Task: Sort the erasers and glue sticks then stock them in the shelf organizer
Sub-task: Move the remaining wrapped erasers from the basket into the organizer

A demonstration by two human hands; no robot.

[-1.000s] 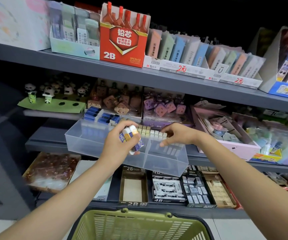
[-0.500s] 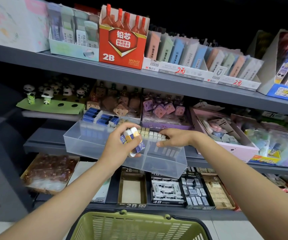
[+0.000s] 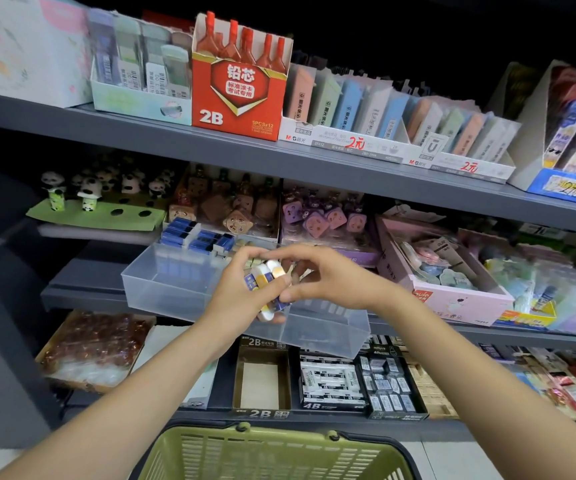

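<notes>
Meanwhile left hand point(image 3: 241, 296) clasps cylindrical glue sticks point(image 3: 266, 277); right hand point(image 3: 328, 277) fingers pinch one.

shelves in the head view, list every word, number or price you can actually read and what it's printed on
"铅芯", "2B", "5PCS×12": red lead box, top shelf.
"M&G" and red "2元": white tray front.
Second "2元": next white tray.
"2B": brown box, bottom shelf.
"4B": black eraser box.
Too small or blurred: barcodes on the pale green box, the blue tray label, the print on the glue sticks in the left hand.
</notes>
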